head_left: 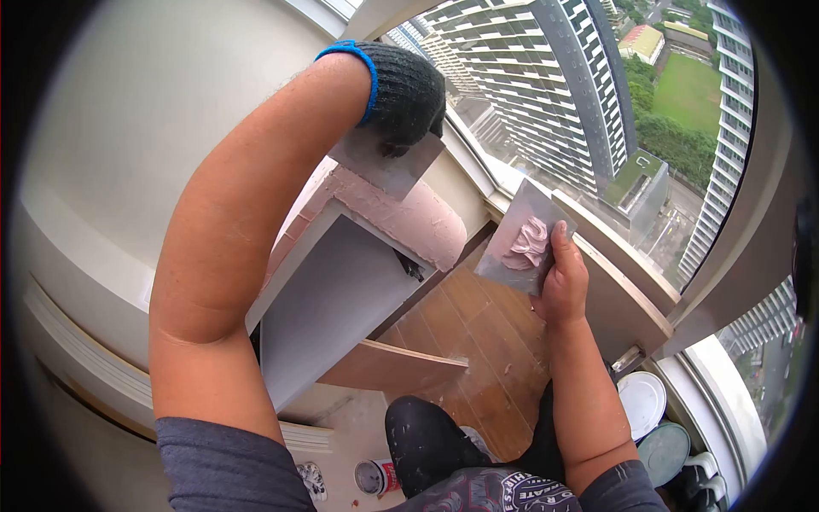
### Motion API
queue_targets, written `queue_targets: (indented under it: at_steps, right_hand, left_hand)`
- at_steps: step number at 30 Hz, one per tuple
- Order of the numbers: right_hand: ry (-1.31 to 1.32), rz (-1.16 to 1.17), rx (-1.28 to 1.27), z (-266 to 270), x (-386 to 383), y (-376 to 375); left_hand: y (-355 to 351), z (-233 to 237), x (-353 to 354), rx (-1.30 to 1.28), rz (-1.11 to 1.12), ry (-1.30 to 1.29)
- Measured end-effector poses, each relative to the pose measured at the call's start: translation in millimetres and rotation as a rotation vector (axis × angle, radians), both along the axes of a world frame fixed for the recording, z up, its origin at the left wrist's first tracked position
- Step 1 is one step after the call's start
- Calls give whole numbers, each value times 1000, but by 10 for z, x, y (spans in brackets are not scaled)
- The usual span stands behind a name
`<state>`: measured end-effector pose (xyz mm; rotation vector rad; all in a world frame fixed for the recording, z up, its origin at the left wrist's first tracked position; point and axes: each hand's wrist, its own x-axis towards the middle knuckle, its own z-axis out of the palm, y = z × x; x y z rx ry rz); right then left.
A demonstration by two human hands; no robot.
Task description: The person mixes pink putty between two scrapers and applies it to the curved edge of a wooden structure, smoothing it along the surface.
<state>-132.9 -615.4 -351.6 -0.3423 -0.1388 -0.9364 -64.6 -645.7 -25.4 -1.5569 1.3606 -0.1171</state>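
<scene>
My left hand [405,94], in a dark knit glove with a blue cuff, is wrapped round a flat metal blade [392,169]. The blade lies over the edge of a pink-coated surface [418,218] with a rounded end; whether it touches cannot be told. My bare right hand [565,277] grips a second flat metal plate [503,266], thumb on its face. A swirl of pink paste [527,244] sits on that plate. Below the pink coat is an open box-like recess with a grey panel [341,290].
Large windows [682,290] at the right show tall buildings outside. A curved board [392,367] juts over the wood floor [465,324]. Near my legs stands a small can [371,478]; bucket lids [641,405] are at the lower right. A pale wall fills the left.
</scene>
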Motion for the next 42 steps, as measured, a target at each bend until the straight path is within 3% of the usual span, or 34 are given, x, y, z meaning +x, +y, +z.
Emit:
queue_targets:
  at_steps: [7,10,13,15,17,19,26,29,33,36,39,42]
  right_hand:
    - [49,-11,35,75,-14,34]
    - [40,-2,11,60,0,27]
    - [59,-6,-38,59,-29,2]
    - [85,-26,-53,56,-45,3]
    - [104,-61,-45,63,-23,7]
    - [91,-64,-29,60,2,4]
    - [89,-51,-44,64,17,41]
    - [97,-61,-43,59,12,36]
    - [85,-61,-56,18,3,4]
    - [73,-59,-28,45,4,2]
    - [68,-55,-24,43,14,7]
    - [66,-38,-21,44,3,6]
  left_hand:
    - [-123,-64,309,-41,46,-147]
    - [-330,-126,582,65,-266,-270]
    - [-545,-210,800,-98,-156,-254]
    - [-397,-101,808,-281,-274,-116]
    - [-73,24,636,-565,-359,236]
    - [259,126,376,-576,-342,287]
    - [540,124,215,-215,-135,110]
    - [396,-39,341,-89,-233,-33]
    - [195,-148,370,-42,-176,-202]
    - [41,-169,389,-49,-172,-209]
    - [-169,-164,191,33,-21,-201]
    - [-349,-193,432,75,-45,-200]
